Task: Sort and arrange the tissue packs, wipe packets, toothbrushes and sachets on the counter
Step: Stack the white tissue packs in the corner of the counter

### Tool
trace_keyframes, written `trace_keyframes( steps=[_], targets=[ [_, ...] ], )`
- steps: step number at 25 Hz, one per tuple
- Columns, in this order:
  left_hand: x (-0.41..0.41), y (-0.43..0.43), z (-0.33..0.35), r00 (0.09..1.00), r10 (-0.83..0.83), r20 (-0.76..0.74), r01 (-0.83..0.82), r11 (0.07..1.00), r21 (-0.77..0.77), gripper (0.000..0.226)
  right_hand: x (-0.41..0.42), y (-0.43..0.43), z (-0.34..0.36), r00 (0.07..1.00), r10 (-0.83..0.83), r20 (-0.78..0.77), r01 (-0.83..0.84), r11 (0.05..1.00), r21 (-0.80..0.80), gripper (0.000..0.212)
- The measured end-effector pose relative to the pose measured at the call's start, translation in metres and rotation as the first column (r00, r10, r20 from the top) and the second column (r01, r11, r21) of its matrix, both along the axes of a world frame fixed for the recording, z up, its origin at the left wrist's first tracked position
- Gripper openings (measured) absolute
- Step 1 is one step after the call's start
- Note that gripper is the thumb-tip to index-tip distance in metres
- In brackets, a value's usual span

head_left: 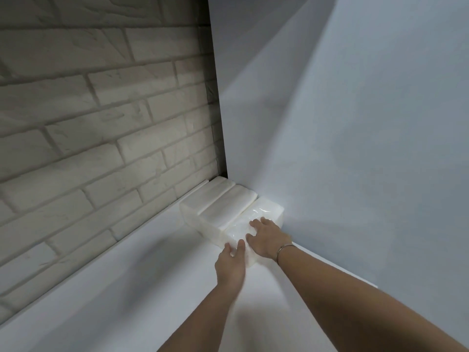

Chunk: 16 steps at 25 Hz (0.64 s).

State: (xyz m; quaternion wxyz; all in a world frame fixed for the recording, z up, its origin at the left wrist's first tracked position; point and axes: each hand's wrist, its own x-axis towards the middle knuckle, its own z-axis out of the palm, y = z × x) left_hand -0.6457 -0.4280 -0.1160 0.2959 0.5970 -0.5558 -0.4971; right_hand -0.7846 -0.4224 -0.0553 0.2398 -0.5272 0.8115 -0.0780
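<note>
Three white tissue packs lie side by side in the far corner of the white counter (pixel 142 288). The back pack (pixel 203 196) runs along the brick wall, the middle pack (pixel 228 204) lies beside it, and the nearest pack (pixel 256 219), in glossy wrap, sits against the grey wall. My right hand (pixel 266 237) rests flat on top of the nearest pack, fingers straight. My left hand (pixel 232 260) presses against that pack's near end, thumb on its left side. No wipe packets, toothbrushes or sachets show in this view.
A white brick wall (pixel 101 118) borders the counter on the left and a plain grey wall (pixel 368 148) on the right; they meet at the corner behind the packs. A thin bracelet (pixel 285 248) circles my right wrist.
</note>
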Motion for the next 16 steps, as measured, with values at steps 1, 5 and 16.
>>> trace_keyframes(
  steps=[1,5,16],
  targets=[
    [0.008,-0.001,0.004,0.996,-0.079,0.038,0.079,0.997,-0.006,0.047,-0.002,-0.001,0.005,1.0,0.016,-0.008,-0.016,1.0,0.024,0.057],
    [0.049,0.0,0.017,0.958,-0.275,0.086,0.275,0.961,0.002,0.03,0.0,0.003,0.027,0.992,0.075,-0.104,-0.066,0.994,0.087,0.053],
    [0.211,0.095,0.078,0.971,0.144,-0.19,-0.201,0.922,-0.331,0.025,0.185,0.069,0.067,0.976,0.215,-0.031,-0.208,0.883,-0.421,0.037]
  ],
)
